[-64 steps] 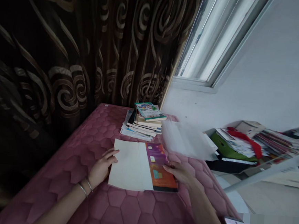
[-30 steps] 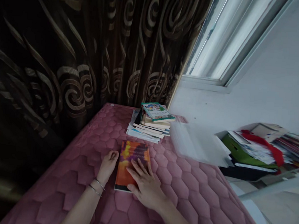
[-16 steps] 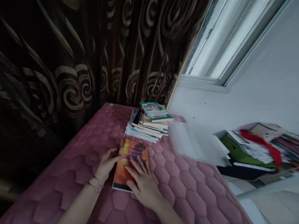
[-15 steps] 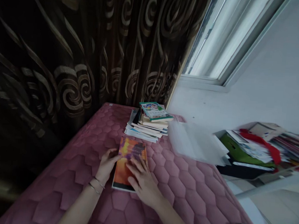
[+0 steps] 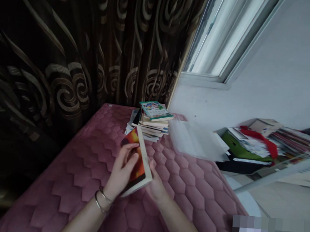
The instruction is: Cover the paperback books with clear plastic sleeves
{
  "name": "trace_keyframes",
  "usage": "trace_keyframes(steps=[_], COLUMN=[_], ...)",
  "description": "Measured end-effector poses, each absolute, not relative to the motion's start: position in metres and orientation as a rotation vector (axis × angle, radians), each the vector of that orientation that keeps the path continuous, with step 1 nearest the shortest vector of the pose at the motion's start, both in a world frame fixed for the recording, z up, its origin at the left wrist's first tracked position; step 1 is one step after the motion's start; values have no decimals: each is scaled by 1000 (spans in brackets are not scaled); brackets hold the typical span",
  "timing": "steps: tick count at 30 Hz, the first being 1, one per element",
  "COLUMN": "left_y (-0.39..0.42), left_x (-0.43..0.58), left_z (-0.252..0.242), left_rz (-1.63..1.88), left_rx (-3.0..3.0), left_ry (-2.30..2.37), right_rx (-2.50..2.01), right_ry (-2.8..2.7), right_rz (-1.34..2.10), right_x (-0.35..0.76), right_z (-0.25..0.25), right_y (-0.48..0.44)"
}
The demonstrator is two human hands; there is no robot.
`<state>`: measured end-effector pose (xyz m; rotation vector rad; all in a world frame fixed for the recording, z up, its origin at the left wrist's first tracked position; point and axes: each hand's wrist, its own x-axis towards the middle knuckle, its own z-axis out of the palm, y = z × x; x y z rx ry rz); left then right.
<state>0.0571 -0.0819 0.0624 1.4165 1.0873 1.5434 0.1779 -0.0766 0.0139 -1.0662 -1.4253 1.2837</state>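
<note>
Book (image 5: 140,166) mid-frame, long axis roughly up-frame, tilted between left hand (image 5: 121,172), fingers half-curled over it, and right hand (image 5: 156,183) beside; can't tell either grip.

Book (image 5: 141,167) is all fiery orange and yellow, dark strip at the bottom, cream page edges. Mattress (image 5: 86,175) is dusty pink with hexagons, curtain (image 5: 95,54) super dark brown with tan swirls. Stack's top cover (image 5: 157,110)? Green-edged.
</note>
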Motion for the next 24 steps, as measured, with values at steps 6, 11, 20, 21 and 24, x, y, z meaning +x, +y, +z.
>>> trace_keyframes(steps=[6, 11, 20, 21, 24], left_y=[-68, -65, -49, -43, -29], left_x=[78, 88, 38, 28, 9], left_z=[39, -3, -14, -18, -28], left_rz=[1104, 1132, 1375, 1343, 1212], left_rx=[1845, 1905, 1758, 1672, 1461], left_ry=[1282, 1153, 1693, 1780, 1804], right_rx=[-1011, -1292, -1628, -1646, -1774], right_ry=[-1057, -1244, -1579, -1552, -1543], right_rz=[1664, 1636, 1000, 968, 882], right_x=[200, 227, 218, 218, 226], right_z=[2, -12, -28, -29, -29], right_y=[-59, -45, -39, -38, -33])
